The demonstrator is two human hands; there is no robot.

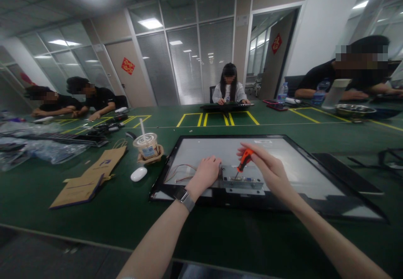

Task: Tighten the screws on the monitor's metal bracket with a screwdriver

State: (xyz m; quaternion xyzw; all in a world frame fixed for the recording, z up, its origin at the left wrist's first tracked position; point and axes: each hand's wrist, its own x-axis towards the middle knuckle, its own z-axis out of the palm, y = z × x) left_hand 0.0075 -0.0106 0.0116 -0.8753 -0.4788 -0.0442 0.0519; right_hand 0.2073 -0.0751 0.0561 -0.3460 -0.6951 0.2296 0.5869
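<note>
A flat monitor panel (299, 165) lies face down on the green table in front of me. A small metal bracket box (244, 182) sits on its back near the front edge, with thin wires (178, 173) running off to the left. My left hand (206, 172) is curled into a loose fist and presses against the left end of the bracket. My right hand (266, 165) grips an orange-handled screwdriver (244, 160), its tip pointing down onto the bracket.
A plastic drink cup with a straw (146, 144), a white mouse (139, 173) and brown paper bags (91, 176) lie to the left. Several people sit around the table (94, 224). A metal bowl (354, 110) and bottles stand at the far right.
</note>
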